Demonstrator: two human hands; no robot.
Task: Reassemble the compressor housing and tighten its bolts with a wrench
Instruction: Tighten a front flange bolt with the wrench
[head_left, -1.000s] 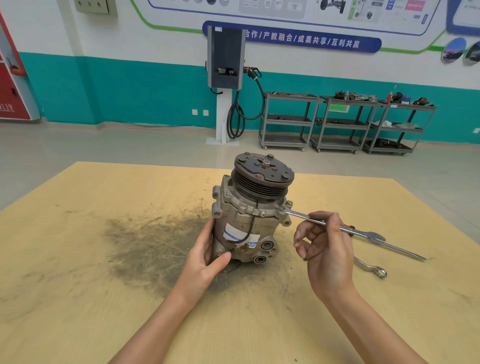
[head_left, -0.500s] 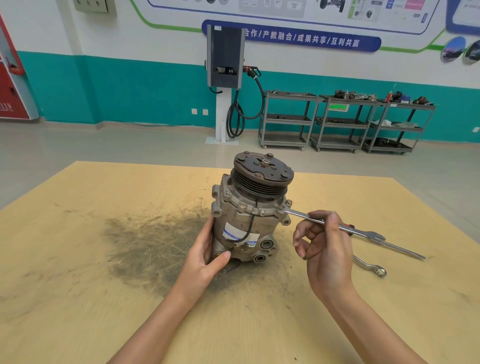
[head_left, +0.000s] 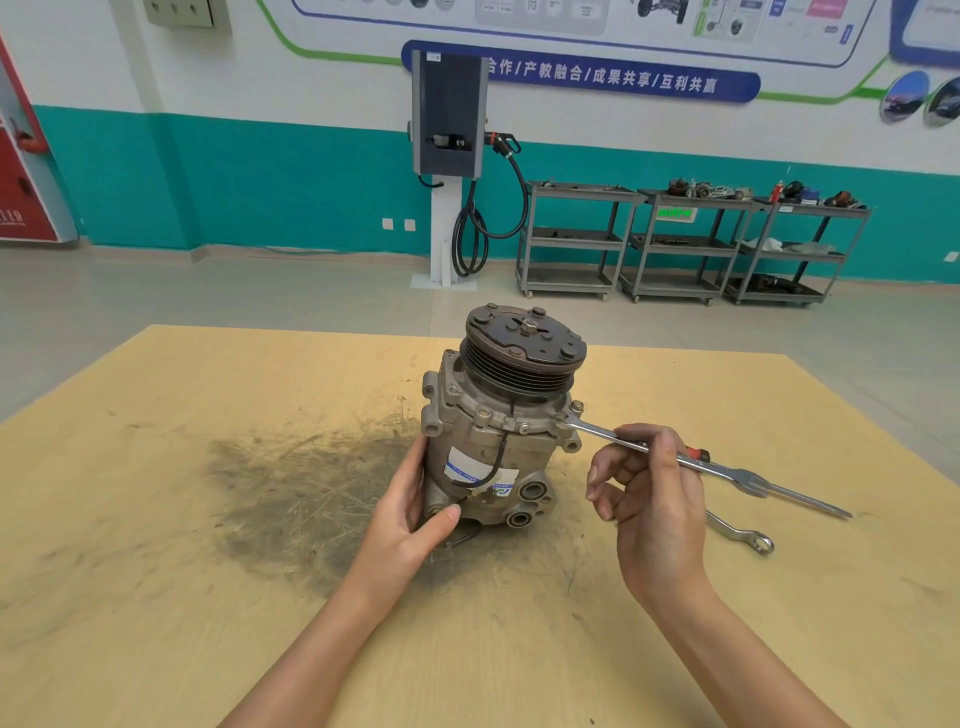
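A dark, scuffed grease stain spreads over the left-centre of the yellow worktable. At its right edge, the left hand cups the lower side of the compressor, fingers wrapped behind the housing and thumb pressed on its front near the base. The compressor stands upright in the middle of the table, pulley on top. A wrench reaches from a bolt on the housing's right flange out to the right hand, which pinches the shaft between thumb and curled fingers; whether the wrench head fully seats on the bolt is hard to tell. Behind that hand lies a screwdriver with a red-and-black handle, and nearer, 1 more wrench rests flat on the table.
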